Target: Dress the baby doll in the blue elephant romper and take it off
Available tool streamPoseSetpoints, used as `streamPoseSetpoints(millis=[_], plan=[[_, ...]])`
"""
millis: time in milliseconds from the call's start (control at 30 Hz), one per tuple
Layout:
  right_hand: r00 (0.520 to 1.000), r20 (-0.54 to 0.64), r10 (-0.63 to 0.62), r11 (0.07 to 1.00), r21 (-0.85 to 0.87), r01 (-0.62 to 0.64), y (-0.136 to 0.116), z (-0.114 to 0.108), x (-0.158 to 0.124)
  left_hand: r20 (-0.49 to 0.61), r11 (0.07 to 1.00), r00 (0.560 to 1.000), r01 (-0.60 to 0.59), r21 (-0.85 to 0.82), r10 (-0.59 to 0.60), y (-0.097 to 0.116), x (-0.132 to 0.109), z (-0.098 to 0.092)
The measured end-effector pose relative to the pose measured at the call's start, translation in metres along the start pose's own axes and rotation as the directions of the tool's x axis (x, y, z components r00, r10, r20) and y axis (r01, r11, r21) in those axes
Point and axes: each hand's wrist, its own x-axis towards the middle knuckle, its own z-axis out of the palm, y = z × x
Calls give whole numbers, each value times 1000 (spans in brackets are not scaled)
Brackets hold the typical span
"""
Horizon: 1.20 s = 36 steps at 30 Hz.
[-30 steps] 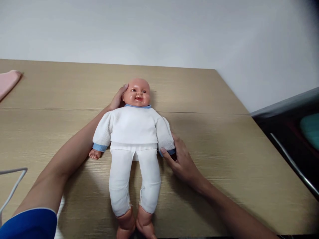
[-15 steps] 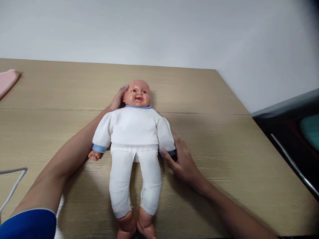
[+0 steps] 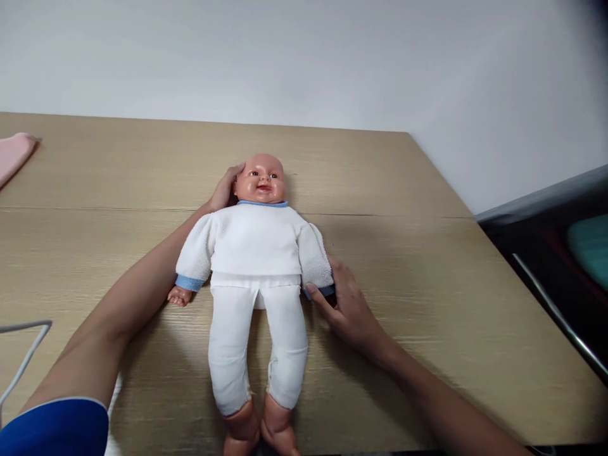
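A baby doll [image 3: 256, 244] lies on its back on the wooden table, head away from me and feet at the lower edge of the view. It wears a white fleece top with blue collar and cuffs over white cloth legs. My left hand [image 3: 227, 188] cups the left side of the doll's head, fingers curled against it and partly hidden behind. Around the cuff of the doll's sleeve [image 3: 317, 263] on the right, my right hand [image 3: 350, 304] is closed, thumb in front. The doll's hand there is hidden by mine.
The wooden table [image 3: 427, 266] meets a pale wall [image 3: 266, 57] at the back. A pink object [image 3: 15, 155] lies at the far left edge. White cable [image 3: 28, 354] runs at the lower left. Beyond the table's right edge are dark items and something teal [image 3: 591, 247].
The view has shifted very slightly. Both hands stay where they were on the doll, and the doll has not visibly moved on the table.
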Motion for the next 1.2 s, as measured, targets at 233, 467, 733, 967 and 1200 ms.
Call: streamPoseSetpoints(millis=[233,467,733,967,1200], plan=[[1000,-4,-1,1000,11,1,2,2,1,-2,1000,1000,6,23,-6,-1,2,-2],[1000,3,-12,1000,6,12,5,1,4,19,999,999,35,40,-35,-1,3,-5],[998,-12,-65,998,23,66,13,3,14,-29,957,985,175,230,-173,30,-13,-1],[985,-136,-107,994,-45,102,19,0,22,-289,730,902,-40,682,320,74,-55,1],[913,-403,-67,997,3,75,-16,-13,23,45,709,926,-318,630,375,81,-167,137]])
